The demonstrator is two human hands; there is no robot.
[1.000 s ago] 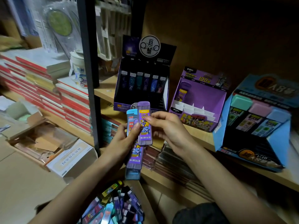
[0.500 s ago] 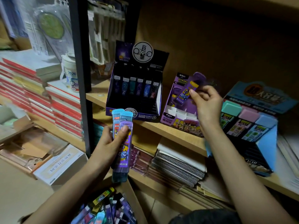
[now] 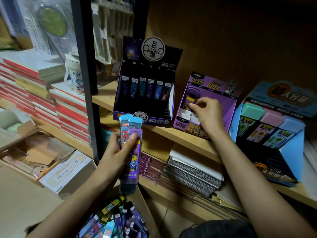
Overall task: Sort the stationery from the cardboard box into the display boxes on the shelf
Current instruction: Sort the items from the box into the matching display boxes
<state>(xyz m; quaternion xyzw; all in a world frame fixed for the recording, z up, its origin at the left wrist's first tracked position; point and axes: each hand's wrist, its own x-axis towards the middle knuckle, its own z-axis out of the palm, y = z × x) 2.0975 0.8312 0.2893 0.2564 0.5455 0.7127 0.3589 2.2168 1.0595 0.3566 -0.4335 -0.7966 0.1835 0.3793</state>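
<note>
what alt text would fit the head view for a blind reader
A person's right hand pinches a purple plastic lead case in the purple cardboard display box on the wooden shelf. The left hand grips a fan of blue and purple lead cases above a brown cardboard box of loose cases.

Bare at left hand (image 3: 118, 152) and right hand (image 3: 205, 114), and along both forearms down to the lower frame edge. Short-trimmed at the left thumb nail. Clad in dark cloth (image 3: 217, 229) lower right; garment type unclear.
</note>
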